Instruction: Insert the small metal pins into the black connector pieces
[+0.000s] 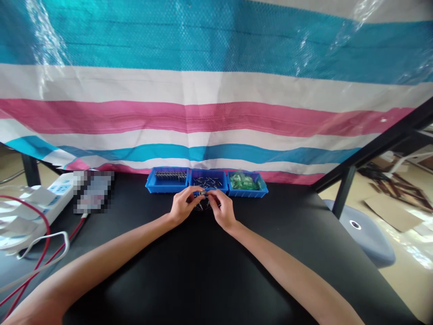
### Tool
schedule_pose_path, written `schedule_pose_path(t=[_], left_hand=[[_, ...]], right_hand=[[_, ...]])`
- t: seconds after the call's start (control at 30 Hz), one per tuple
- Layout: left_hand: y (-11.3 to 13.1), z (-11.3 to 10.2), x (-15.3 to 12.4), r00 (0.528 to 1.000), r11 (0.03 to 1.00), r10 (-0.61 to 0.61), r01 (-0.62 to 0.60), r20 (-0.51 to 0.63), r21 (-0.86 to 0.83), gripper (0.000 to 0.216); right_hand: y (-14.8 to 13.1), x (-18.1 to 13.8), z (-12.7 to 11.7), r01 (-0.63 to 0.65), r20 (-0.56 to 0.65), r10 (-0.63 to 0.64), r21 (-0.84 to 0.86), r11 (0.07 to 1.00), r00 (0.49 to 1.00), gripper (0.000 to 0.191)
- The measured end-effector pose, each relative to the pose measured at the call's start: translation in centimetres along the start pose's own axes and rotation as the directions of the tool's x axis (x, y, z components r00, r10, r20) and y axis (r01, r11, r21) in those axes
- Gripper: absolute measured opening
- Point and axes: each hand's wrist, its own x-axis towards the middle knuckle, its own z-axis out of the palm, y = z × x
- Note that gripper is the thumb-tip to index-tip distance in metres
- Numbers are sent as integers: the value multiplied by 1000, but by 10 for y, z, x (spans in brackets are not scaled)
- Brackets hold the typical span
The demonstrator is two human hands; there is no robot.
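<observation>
Just in front of the blue bins, my left hand is closed in a pinch on a small metal cylinder. My right hand meets it from the other side, its fingertips pinched at the cylinder's right end. Whether a second small piece is between the right fingers is too small to make out. Below the fingertips, several thin metal pins lie on the black table, partly hidden by the hands. Behind the hands, the middle blue bin holds loose thin metal pins.
The left blue bin holds rows of metal cylinders; the right one holds green packets. Power strips and red and white cables lie left. A striped tarp hangs behind; a grey stool stands right.
</observation>
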Motion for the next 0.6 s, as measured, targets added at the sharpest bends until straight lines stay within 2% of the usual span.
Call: schedule_pose_path(t=[0.6], left_hand=[[1,0,0,1000,999,7,-6,-15,32,17]], right_hand=[[2,0,1,11,-17,-11,-2,1000,1000,17]])
